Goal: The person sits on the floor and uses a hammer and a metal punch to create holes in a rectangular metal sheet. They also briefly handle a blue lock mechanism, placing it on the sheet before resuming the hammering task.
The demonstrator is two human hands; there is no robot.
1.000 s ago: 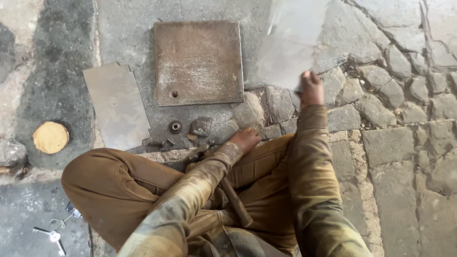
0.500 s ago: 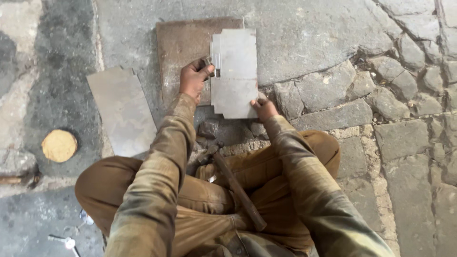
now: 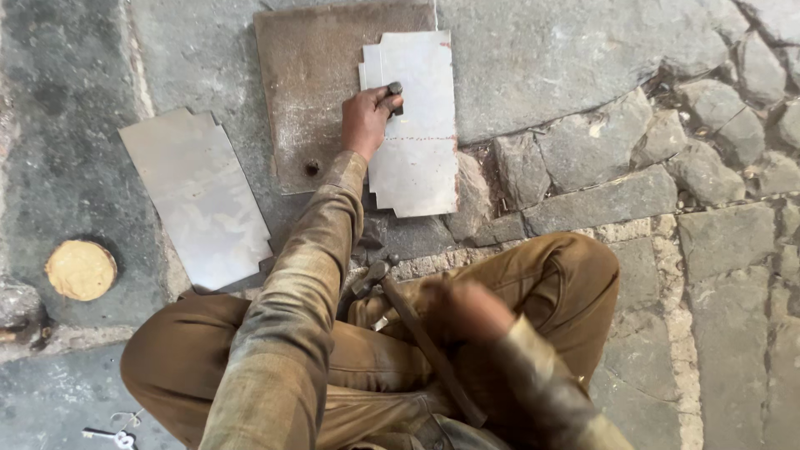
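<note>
Your left hand (image 3: 367, 121) pinched a punch (image 3: 395, 93) on the metal sheet (image 3: 414, 142); right hand (image 3: 471, 312) blurred, grip unclear; a hammer (image 3: 417, 329) miss risked fingers.

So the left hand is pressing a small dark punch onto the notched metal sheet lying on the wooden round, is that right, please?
Not quite: the notched metal sheet lies on a rusty square plate, not the wooden round. The head view shows the left hand pressing the punch there.

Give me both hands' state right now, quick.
Left hand: closed on a small dark punch, pressed to the metal sheet.
Right hand: blurred, at the hammer; grip cannot be told.
</note>
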